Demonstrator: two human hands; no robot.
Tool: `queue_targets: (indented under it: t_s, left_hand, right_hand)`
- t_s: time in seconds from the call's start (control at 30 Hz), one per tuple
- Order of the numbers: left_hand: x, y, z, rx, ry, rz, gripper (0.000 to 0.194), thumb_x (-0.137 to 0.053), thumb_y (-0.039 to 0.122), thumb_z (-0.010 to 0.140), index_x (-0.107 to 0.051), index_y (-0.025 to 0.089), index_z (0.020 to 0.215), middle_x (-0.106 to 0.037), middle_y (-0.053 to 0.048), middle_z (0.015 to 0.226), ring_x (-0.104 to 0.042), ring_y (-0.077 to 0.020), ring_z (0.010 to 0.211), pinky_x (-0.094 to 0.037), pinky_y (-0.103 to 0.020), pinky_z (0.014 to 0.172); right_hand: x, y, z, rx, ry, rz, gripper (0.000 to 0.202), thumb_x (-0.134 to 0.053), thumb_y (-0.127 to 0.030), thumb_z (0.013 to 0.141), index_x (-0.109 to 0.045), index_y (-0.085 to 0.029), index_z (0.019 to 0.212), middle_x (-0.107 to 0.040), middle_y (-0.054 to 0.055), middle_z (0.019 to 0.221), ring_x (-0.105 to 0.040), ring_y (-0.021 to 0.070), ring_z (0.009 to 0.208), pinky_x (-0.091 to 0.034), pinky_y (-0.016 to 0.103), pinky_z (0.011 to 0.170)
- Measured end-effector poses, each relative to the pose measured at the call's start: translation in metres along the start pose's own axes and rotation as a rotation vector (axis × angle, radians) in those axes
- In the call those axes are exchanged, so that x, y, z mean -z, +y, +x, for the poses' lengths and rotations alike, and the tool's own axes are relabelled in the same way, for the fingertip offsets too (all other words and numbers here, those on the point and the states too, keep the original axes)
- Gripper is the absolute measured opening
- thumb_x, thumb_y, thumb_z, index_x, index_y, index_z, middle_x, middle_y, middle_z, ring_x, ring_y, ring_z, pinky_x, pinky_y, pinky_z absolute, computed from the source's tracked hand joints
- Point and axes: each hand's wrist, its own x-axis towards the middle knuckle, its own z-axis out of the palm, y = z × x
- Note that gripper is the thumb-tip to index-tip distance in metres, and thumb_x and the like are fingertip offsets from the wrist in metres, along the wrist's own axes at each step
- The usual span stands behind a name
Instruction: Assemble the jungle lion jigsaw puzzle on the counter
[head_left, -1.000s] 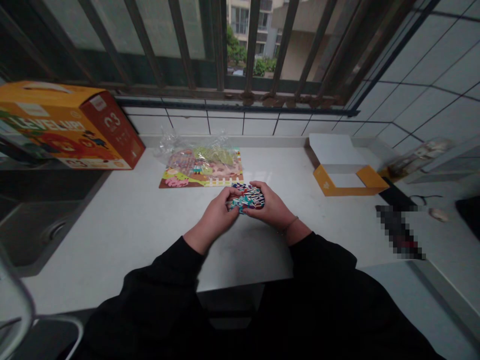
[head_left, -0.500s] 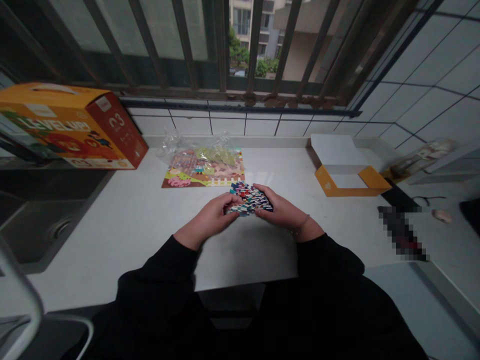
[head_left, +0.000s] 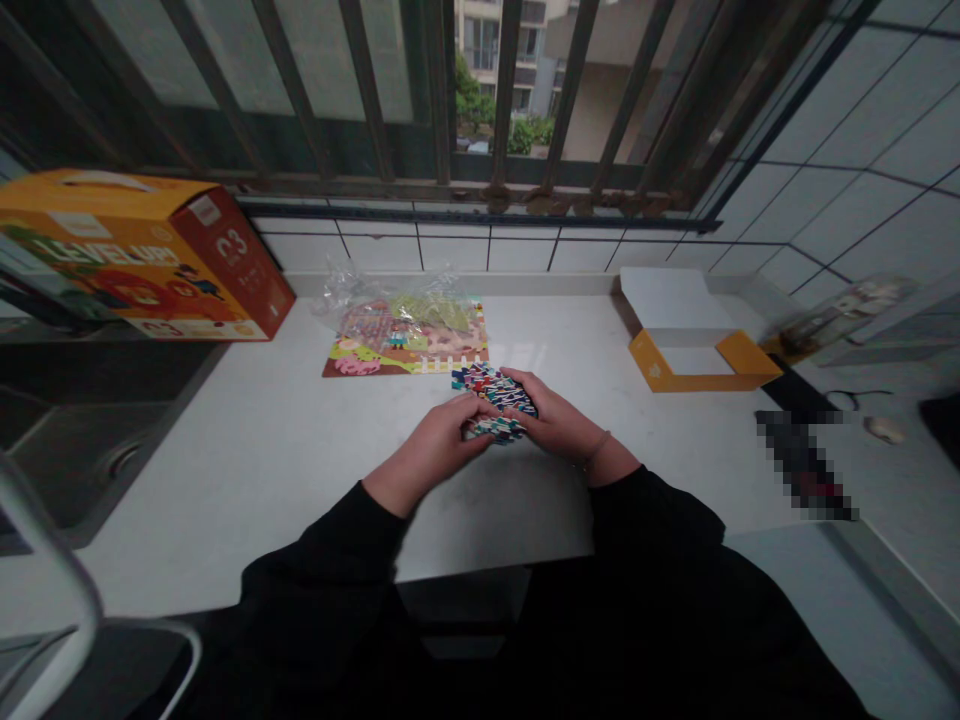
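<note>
Both of my hands are around a thick stack of colourful jigsaw puzzle pieces [head_left: 504,395] over the white counter. My left hand [head_left: 446,437] grips the near left side, with its fingers over the pieces and its thumb along the lower edge. On the right side, my right hand [head_left: 551,412] clasps the stack from behind and in front. The pieces are packed close, many with their edges showing. Just beyond the hands lies a printed picture sheet [head_left: 367,358] with a crumpled clear plastic bag [head_left: 405,305] on top of it.
An orange carton [head_left: 135,255] stands at the left beside a sink [head_left: 52,430]. Back right is an opened yellow box [head_left: 701,375] with its white lid raised. Farther right are a glass jar [head_left: 847,315] and a dark blurred-out item [head_left: 806,465]. A barred window is behind the counter.
My left hand has shifted right and closed further over the pieces. The stack has tilted and moved slightly toward me, with my right hand still around it.
</note>
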Motion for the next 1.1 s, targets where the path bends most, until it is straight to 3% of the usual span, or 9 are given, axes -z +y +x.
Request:
queue_targets:
  t_s: [0.13, 0.3, 0.43, 0.53, 0.67, 0.73, 0.83, 0.93, 1.1]
  left_hand:
    - [-0.008, -0.001, 0.001, 0.011, 0.054, 0.026, 0.02, -0.078, 0.015, 0.087, -0.074, 0.026, 0.103, -0.07, -0.001, 0.09, -0.06, -0.0208, 0.079, -0.047, -0.036, 0.079]
    - [-0.013, -0.003, 0.002, 0.047, 0.072, 0.028, 0.023, -0.08, 0.012, 0.084, -0.069, 0.025, 0.1, -0.066, 0.001, 0.086, -0.057, -0.0203, 0.077, -0.044, -0.035, 0.076]
    - [-0.021, -0.001, 0.005, 0.081, 0.111, 0.03, 0.033, -0.084, 0.011, 0.08, -0.066, 0.025, 0.104, -0.066, -0.001, 0.098, -0.06, -0.022, 0.086, -0.048, -0.036, 0.08]
    - [-0.021, 0.003, 0.004, 0.05, 0.105, -0.013, 0.045, -0.089, 0.012, 0.075, -0.066, 0.025, 0.112, -0.067, -0.006, 0.115, -0.063, -0.0252, 0.099, -0.054, -0.04, 0.09]
    - [-0.004, -0.002, -0.001, -0.009, 0.063, -0.104, 0.056, -0.078, 0.008, 0.078, -0.065, 0.027, 0.129, -0.066, -0.01, 0.129, -0.065, -0.029, 0.117, -0.057, -0.043, 0.098]
    - [0.007, -0.01, 0.001, 0.063, 0.179, -0.114, 0.051, -0.074, 0.012, 0.082, -0.065, 0.026, 0.13, -0.066, -0.01, 0.13, -0.065, -0.0294, 0.12, -0.058, -0.045, 0.099]
    - [0.013, -0.023, 0.01, 0.223, 0.381, -0.119, 0.045, -0.073, 0.025, 0.091, -0.063, 0.025, 0.135, -0.063, -0.014, 0.145, -0.061, -0.0325, 0.136, -0.051, -0.053, 0.117]
    - [0.003, -0.03, 0.022, 0.318, 0.304, -0.243, 0.045, -0.064, 0.033, 0.099, -0.06, 0.024, 0.143, -0.067, -0.015, 0.15, -0.061, -0.0329, 0.142, -0.041, -0.056, 0.129]
    - [-0.023, -0.024, 0.034, 0.315, 0.192, -0.428, 0.044, -0.056, 0.04, 0.105, -0.065, 0.023, 0.145, -0.071, -0.012, 0.149, -0.062, -0.0318, 0.146, -0.041, -0.052, 0.132]
  right_hand:
    - [0.0, -0.003, -0.001, -0.011, -0.027, 0.032, 0.058, -0.045, -0.056, 0.116, -0.047, -0.032, 0.17, -0.057, 0.011, 0.17, -0.051, 0.0324, 0.162, -0.038, 0.062, 0.138]
    - [-0.001, 0.0, -0.002, -0.003, -0.024, 0.08, 0.075, -0.028, -0.075, 0.115, -0.046, -0.03, 0.171, -0.054, 0.014, 0.171, -0.047, 0.033, 0.165, -0.034, 0.06, 0.14]
    - [-0.004, 0.005, 0.0, 0.03, -0.047, 0.025, 0.106, -0.066, -0.09, 0.094, -0.041, -0.026, 0.174, -0.05, 0.02, 0.173, -0.045, 0.0416, 0.165, -0.036, 0.065, 0.138]
    - [-0.007, 0.006, 0.0, 0.035, -0.046, -0.022, 0.123, -0.094, -0.076, 0.078, -0.038, -0.024, 0.175, -0.05, 0.023, 0.171, -0.048, 0.0449, 0.162, -0.039, 0.067, 0.135]
    - [-0.009, 0.006, 0.001, 0.025, 0.007, -0.052, 0.11, -0.095, -0.056, 0.083, -0.04, -0.025, 0.173, -0.055, 0.02, 0.167, -0.055, 0.0427, 0.156, -0.045, 0.065, 0.132]
    - [-0.01, 0.005, 0.001, 0.038, 0.016, -0.07, 0.103, -0.094, -0.052, 0.084, -0.044, -0.026, 0.17, -0.059, 0.019, 0.163, -0.058, 0.0414, 0.153, -0.047, 0.064, 0.13]
    - [-0.011, 0.004, 0.003, 0.065, 0.018, -0.082, 0.096, -0.094, -0.051, 0.084, -0.049, -0.028, 0.165, -0.062, 0.017, 0.158, -0.061, 0.0409, 0.148, -0.05, 0.064, 0.127]
    - [-0.012, 0.003, 0.004, 0.09, 0.031, -0.082, 0.091, -0.093, -0.049, 0.084, -0.051, -0.03, 0.162, -0.062, 0.016, 0.154, -0.061, 0.0403, 0.145, -0.051, 0.065, 0.127]
    - [-0.019, 0.002, 0.007, 0.109, 0.061, -0.063, 0.102, -0.099, -0.046, 0.078, -0.046, -0.03, 0.163, -0.056, 0.017, 0.158, -0.056, 0.0413, 0.15, -0.046, 0.066, 0.13]
